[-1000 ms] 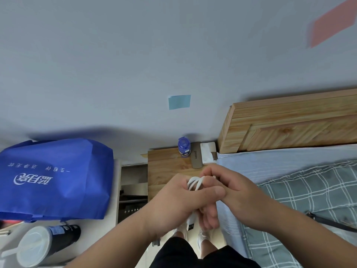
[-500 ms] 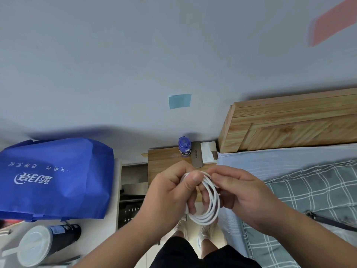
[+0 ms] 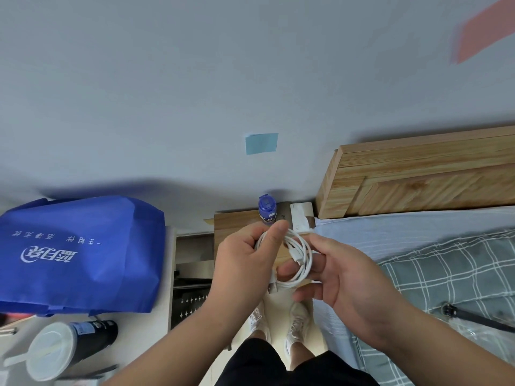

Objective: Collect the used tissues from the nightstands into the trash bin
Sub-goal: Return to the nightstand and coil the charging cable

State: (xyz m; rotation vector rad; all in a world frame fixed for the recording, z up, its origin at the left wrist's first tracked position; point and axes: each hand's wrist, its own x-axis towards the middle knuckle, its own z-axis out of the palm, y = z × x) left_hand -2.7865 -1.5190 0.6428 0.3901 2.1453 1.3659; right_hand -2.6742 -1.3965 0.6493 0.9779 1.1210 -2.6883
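Item held: white cable (image 3: 295, 257), coiled into a loose loop, carried in the air above the near edge of the nightstand (image 3: 237, 222). Left hand (image 3: 245, 263): closed on the coil's left side, thumb pressing the strands against the fingers. Right hand (image 3: 342, 277): fingers half spread and curled under the coil's right and lower side, cradling it rather than clamping; one plug end lies loose inside the loop. Handling, as judged: light, limp and springy, so the coil would unwind if released; best taken across all strands at once, as the left hand does. Task's things: no used tissue and no trash bin can be seen; a blue bottle (image 3: 267, 213) and a white card (image 3: 302, 217) stand at the nightstand's far edge, beside the bed's wooden headboard (image 3: 418, 179). Against the earlier frames: the coil, then bunched between both hands, is now opened into a wider loop, and the right hand has loosened from a pinch.
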